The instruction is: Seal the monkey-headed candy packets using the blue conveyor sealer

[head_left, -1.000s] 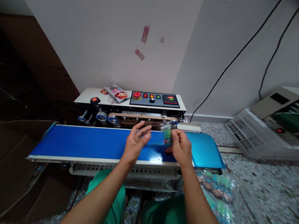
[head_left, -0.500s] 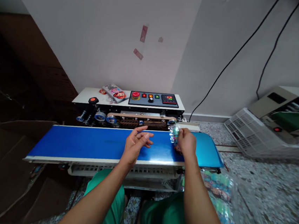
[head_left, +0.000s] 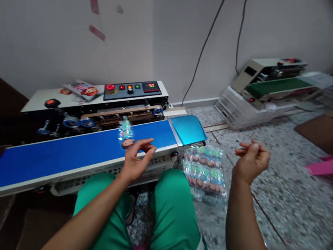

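A small clear packet (head_left: 126,135) with a green, blue and brown figure inside lies across the blue conveyor belt (head_left: 64,144), its top end at the sealing machine's rollers. Close beside its lower end is my left hand (head_left: 137,160), thumb and fingers apart, holding nothing. Whether a fingertip touches the packet I cannot tell. Well off to the right, above the speckled floor, my right hand (head_left: 251,160) has its fingers curled in against the thumb, with nothing visible in them. Between that hand and the belt, a large clear bag of similar packets (head_left: 205,170) lies low down.
Behind the belt stands the sealing machine's control panel (head_left: 131,91), a printed pack (head_left: 83,89) on its housing. Rightward are a white plastic crate (head_left: 229,109), a second machine with a green belt (head_left: 279,88), a cardboard piece (head_left: 327,130) and a pink object (head_left: 330,163).
My right hand has let go of the packet and moved far to the right. The packet now lies on the belt, further left along the machine. The view has turned right.
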Demonstrator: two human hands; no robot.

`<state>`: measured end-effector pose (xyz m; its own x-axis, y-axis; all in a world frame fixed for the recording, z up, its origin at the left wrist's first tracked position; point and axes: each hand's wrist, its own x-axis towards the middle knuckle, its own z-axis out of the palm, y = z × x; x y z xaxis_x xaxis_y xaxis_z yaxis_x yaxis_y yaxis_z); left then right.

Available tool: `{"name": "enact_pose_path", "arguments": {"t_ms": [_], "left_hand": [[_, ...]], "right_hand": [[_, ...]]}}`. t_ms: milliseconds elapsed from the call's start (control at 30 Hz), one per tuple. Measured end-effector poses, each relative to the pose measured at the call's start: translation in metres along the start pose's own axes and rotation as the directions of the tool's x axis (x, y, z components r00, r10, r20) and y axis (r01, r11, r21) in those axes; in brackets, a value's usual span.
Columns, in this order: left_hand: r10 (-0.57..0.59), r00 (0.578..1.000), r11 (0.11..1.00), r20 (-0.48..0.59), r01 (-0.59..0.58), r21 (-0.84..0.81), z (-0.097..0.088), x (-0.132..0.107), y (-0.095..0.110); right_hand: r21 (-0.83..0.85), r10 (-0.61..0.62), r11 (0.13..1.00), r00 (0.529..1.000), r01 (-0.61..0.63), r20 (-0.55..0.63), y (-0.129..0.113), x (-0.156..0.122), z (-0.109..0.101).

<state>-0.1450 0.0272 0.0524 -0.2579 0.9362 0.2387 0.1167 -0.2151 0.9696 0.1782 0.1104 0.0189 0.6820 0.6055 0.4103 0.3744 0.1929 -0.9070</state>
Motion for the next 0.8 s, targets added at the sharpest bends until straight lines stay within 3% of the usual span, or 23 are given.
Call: {"name": "enact_pose_path", "arguments": {"t_ms": [67,100,133,267,333,367,400,433,500,567,700,800], "left_hand": [[0.056,0.994,0.997,0.095,-0.06,0.046,0.018,-0.01,0.004],[0.084,0.985,0.993,0.154,-0.095,0.066,0.028,-0.016,0.005],[0.112,0.97,0.988,0.215,-0.132,0.079,0.038,-0.023,0.006],[0.158,0.866,0.964,0.475,-0.239,0.116,0.071,-0.056,-0.002],[0.161,0.79,0.937,0.592,-0.311,0.161,0.079,-0.069,-0.012],[0.171,0.744,0.913,0.645,-0.366,0.179,0.081,-0.073,-0.017],[0.178,0.705,0.889,0.686,-0.414,0.194,0.083,-0.077,-0.022],[0.183,0.682,0.869,0.708,-0.45,0.209,0.084,-0.079,-0.025],[0.184,0.673,0.842,0.716,-0.484,0.239,0.086,-0.081,-0.03],[0.189,0.695,0.83,0.694,-0.491,0.265,0.086,-0.084,-0.031],[0.224,0.698,0.807,0.68,-0.524,0.272,0.079,-0.096,-0.027],[0.232,0.651,0.778,0.723,-0.571,0.263,0.06,-0.108,-0.02]], "right_hand": [[-0.247,0.198,0.955,0.972,-0.162,0.129,0.042,-0.006,-0.037],[-0.432,0.302,0.88,0.934,-0.196,0.193,0.061,-0.013,-0.052],[-0.505,0.341,0.838,0.921,-0.205,0.191,0.076,-0.021,-0.066],[-0.7,0.295,0.699,0.951,-0.147,0.095,0.116,-0.048,-0.12],[-0.898,0.244,0.44,0.963,-0.005,0.114,0.133,-0.048,-0.151],[-0.943,0.304,0.332,0.947,-0.006,0.101,0.143,-0.045,-0.166],[-0.965,0.417,0.259,0.905,-0.034,0.08,0.154,-0.04,-0.181],[-0.973,0.557,0.22,0.828,-0.074,0.063,0.164,-0.036,-0.193],[-0.961,0.715,0.262,0.687,-0.085,0.134,0.179,-0.028,-0.21],[-0.925,0.738,0.375,0.623,-0.062,0.258,0.185,-0.024,-0.219],[-0.844,0.645,0.537,0.645,-0.001,0.409,0.172,-0.016,-0.243],[-0.839,0.515,0.54,0.765,0.061,0.386,0.158,0.005,-0.288]]}}
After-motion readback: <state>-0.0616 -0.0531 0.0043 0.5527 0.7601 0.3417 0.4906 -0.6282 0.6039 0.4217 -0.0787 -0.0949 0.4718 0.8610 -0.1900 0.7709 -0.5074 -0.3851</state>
